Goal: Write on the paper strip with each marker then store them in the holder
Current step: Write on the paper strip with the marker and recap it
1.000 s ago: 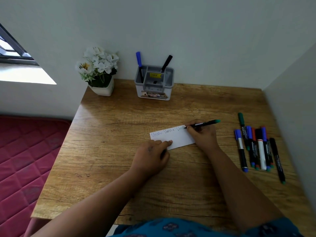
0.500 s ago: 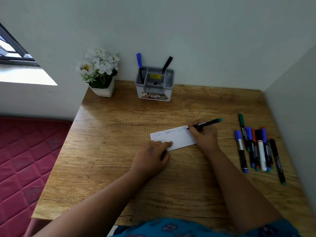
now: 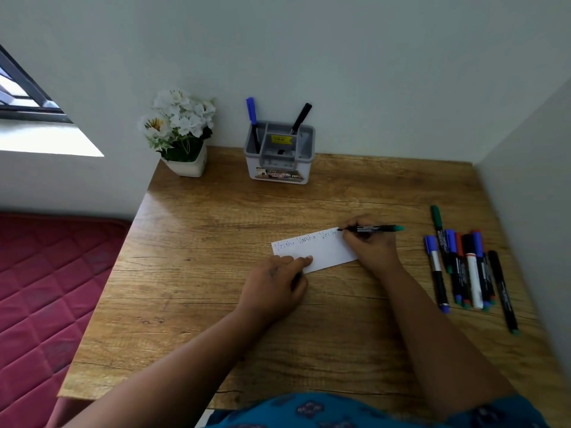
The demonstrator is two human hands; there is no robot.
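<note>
A white paper strip (image 3: 321, 253) lies mid-desk with three handwritten words along its top edge. My right hand (image 3: 372, 245) grips a black marker with a green end (image 3: 375, 228), its tip touching the strip's top right corner. My left hand (image 3: 272, 284) presses its fingertips on the strip's near edge, and a small dark cap (image 3: 296, 278) shows tucked between thumb and palm. The grey holder (image 3: 279, 176) stands at the back by the wall. In it are a blue-capped marker (image 3: 251, 111) and a black marker (image 3: 302, 117).
Several loose markers (image 3: 463, 270) lie side by side on the wooden desk (image 3: 197, 248) at the right, near the side wall. A white pot of flowers (image 3: 182, 134) sits at the back left. A red mattress (image 3: 46, 288) lies left of the desk.
My right hand has slid the marker tip rightward along the strip, and the third word has grown by a few letters. My left hand has stayed put.
</note>
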